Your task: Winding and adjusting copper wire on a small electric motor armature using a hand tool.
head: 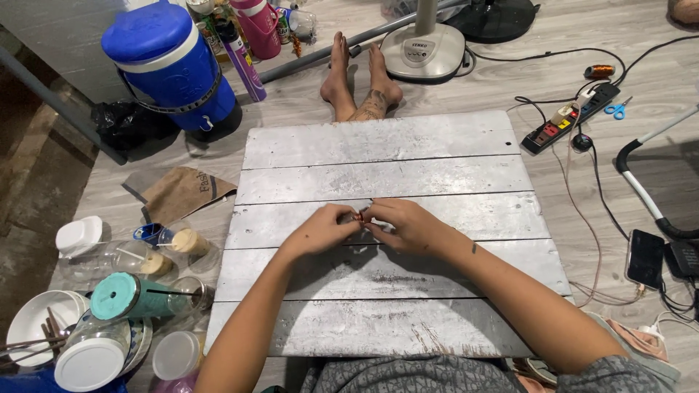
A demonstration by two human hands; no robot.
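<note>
Both my hands meet over the middle of a grey-painted wooden plank board (378,156) that lies across my lap. My left hand (325,227) and my right hand (404,224) pinch one small reddish-brown object (359,216) between their fingertips. The object is mostly hidden by my fingers, so I cannot tell what it is. My bare feet (360,80) stick out on the floor beyond the board's far edge.
Left of the board stand a blue water jug (171,62), a teal-lidded tumbler (131,297), jars, bowls and a brown paper bag (182,191). A fan base (424,51) sits beyond my feet. At right lie a power strip (571,120), scissors (617,109), cables and a phone (645,258).
</note>
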